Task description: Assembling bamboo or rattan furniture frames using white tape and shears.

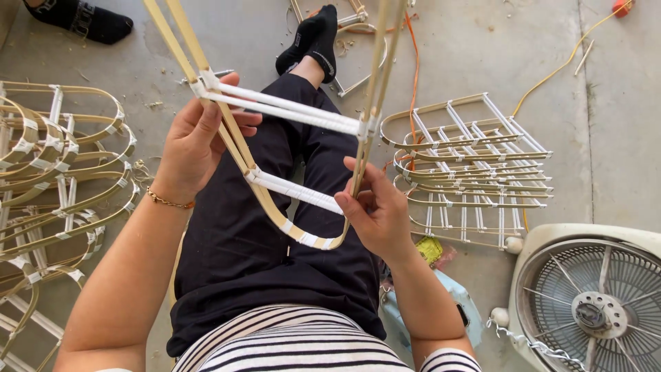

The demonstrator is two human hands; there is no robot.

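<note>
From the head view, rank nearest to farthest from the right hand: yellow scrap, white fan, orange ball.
From the right hand:
1. Yellow scrap, on the floor just beside its wrist.
2. White fan, at the lower right corner.
3. Orange ball, at the top right.

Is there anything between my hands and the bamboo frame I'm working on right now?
Nothing visible. The left hand grips one side strip of the bamboo frame directly, and the right hand holds the other side strip. The frame hangs over your lap, apart from the stacks of finished frames on the floor.
</note>
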